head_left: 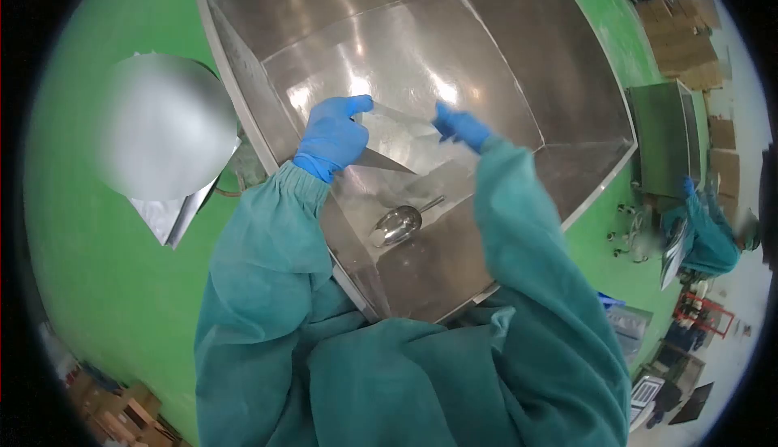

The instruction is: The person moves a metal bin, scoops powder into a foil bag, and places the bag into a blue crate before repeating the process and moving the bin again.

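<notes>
My left hand [331, 135], in a blue glove, is closed on a clear plastic bag [401, 137], thumb pointing right. My right hand [460, 125], gloved the same and blurred by motion, is closed at the bag's other side, with the upper edge stretched between the two. A dark grey pointed sliver [385, 161] sticks out below my left hand. Both hands are over a large steel tub [567, 155]. On its floor, beneath the bag, lies a shiny metal scoop [395, 226], its handle pointing up and right.
Left of the tub, silver foil-like sheeting [166, 213] shows under a blurred round pale shape [166, 127]. At far right a person in a green gown [709, 240] is beside a steel cabinet [668, 135]. Cardboard boxes [677, 42] are stacked at upper right.
</notes>
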### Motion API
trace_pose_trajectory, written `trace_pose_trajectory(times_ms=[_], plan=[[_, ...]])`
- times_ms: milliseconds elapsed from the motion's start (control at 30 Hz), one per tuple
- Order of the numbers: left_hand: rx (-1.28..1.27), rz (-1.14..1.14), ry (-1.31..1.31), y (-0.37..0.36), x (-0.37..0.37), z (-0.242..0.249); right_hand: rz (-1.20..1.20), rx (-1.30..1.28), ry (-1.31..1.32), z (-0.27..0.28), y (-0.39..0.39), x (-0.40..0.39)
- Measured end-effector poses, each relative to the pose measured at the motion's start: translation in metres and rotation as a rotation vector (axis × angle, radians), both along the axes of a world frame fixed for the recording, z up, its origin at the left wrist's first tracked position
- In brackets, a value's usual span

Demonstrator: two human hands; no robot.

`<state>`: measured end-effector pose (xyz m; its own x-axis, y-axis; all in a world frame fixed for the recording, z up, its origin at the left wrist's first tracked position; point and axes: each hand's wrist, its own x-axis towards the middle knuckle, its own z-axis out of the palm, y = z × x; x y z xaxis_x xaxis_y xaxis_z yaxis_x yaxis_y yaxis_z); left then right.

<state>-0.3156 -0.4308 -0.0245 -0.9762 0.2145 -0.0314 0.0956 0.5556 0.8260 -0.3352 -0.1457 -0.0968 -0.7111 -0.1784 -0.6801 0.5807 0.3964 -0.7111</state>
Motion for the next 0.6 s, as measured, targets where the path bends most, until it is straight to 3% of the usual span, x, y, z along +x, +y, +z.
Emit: trace_pose_trajectory(times_ms=[33,100,133,200,233,333,400,467,500,567,600], plan=[[0.036,0.032,0.023,-0.001,-0.001,0.001,-0.013,-0.010,0.019,0.058,-0.023,-0.004],[0.083,0.041,0.079,-0.002,-0.002,0.006,0.443,0.436,0.166,0.125,-0.048,0.005],[0.142,0.065,0.119,-0.001,-0.001,0.012,0.418,0.435,0.189,0.126,-0.054,0.010],[0.267,0.153,0.170,-0.005,0.005,0.030,0.517,0.740,0.621,0.126,-0.062,0.014],[0.402,0.259,0.181,-0.009,0.011,0.039,0.491,0.738,0.649,0.135,-0.056,0.017],[0.318,0.350,0.260,-0.014,0.063,0.075,0.289,0.586,0.626,0.173,-0.038,0.048],[0.282,0.238,0.226,-0.006,0.107,0.087,0.362,0.629,0.561,0.219,-0.026,0.084],[0.230,0.105,0.161,0.009,0.157,0.100,0.453,0.637,0.739,0.229,0.003,0.118],[0.418,0.058,0.088,0.022,0.179,0.096,0.469,0.667,0.714,0.245,0.013,0.139],[0.326,-0.023,-0.001,0.049,0.224,0.113,0.531,0.737,0.648,0.272,0.038,0.183],[0.418,-0.053,-0.089,0.064,0.245,0.118,0.522,0.704,0.657,0.273,0.053,0.202]])
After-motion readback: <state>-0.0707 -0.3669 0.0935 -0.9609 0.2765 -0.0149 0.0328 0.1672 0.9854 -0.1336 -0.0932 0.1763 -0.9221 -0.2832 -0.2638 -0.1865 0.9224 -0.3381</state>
